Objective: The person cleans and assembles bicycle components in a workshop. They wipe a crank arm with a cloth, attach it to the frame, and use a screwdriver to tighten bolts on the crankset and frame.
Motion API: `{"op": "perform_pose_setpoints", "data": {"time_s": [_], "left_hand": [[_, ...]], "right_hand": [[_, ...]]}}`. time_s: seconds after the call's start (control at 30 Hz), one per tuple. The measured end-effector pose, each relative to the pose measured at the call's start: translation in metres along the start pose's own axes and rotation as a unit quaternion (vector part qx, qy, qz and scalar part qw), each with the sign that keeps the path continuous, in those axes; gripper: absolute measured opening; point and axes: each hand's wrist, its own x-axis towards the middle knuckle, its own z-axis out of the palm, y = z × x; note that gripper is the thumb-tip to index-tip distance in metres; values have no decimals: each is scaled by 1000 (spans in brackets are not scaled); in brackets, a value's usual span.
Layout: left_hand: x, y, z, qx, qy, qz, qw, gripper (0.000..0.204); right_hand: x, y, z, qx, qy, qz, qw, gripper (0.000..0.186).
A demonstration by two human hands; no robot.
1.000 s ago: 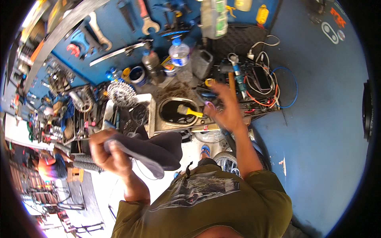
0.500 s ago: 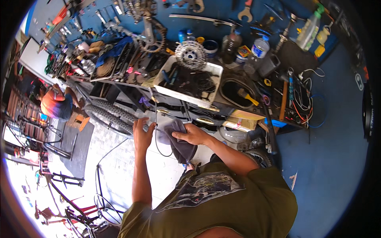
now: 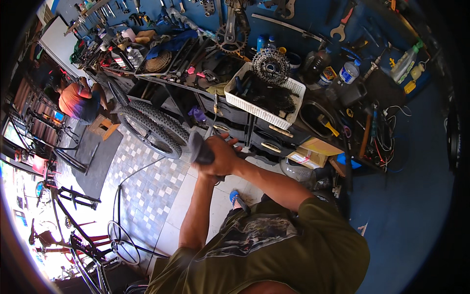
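A dark grey cloth (image 3: 199,148) is bunched up in front of my body, over the floor. My right hand (image 3: 221,156) is closed on it, and part of the cloth sticks out past its left side. My left hand (image 3: 207,172) meets the right one at the cloth, its wrist below. Most of the left hand's fingers are hidden by the cloth and the right hand, and there is some motion blur. Several fingertips show to the right of the cloth; which hand they belong to is unclear.
Ahead stands a cluttered workbench with a white basket (image 3: 264,116), a bicycle cassette (image 3: 270,65) on it, and bottles. Bicycle wheels (image 3: 149,128) lean at its left. Another person (image 3: 78,100) sits far left. A cable (image 3: 119,196) crosses the tiled floor near bicycle frames.
My hands, apart before with the cloth hanging from the right one, have come together around the cloth. The view has shifted, so the bench appears further right.
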Motion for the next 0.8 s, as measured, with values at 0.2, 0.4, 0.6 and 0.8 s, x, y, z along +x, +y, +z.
{"op": "perform_pose_setpoints", "data": {"time_s": [0.2,0.4,0.6,0.8], "left_hand": [[10,-42,4,440,16,205,874,65],[-7,1,42,282,-137,27,949,51],[-24,50,121,-176,-191,-153,953,152],[-4,64,179,-281,-188,-67,939,160]], "right_hand": [[-12,18,2,395,161,193,883,39],[-54,50,-79,575,149,268,758,49],[-71,51,-109,-172,106,-195,960,29],[-29,59,-150,103,280,29,954,38]]}}
